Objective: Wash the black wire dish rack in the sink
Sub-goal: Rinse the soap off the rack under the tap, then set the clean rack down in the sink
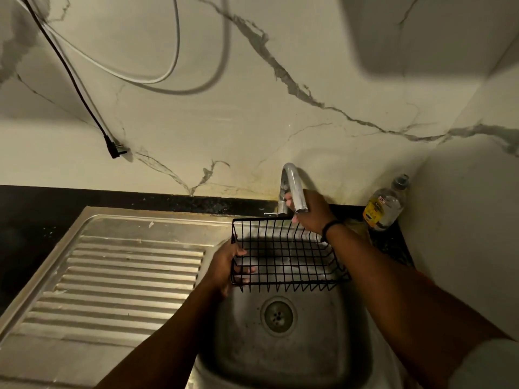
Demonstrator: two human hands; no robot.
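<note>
Over sink [283, 346] | black wire rack [283, 256] tilted | left grip [224, 265] clamps its end | right grip [309, 211] unclear

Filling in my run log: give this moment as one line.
left hand: grips black wire dish rack over steel sink | right hand: at chrome tap | water: none visible

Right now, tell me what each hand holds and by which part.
The left hand grips the black wire dish rack by its left end wall, over the sink. The right hand is at the faucet spout; grip unclear.
</note>
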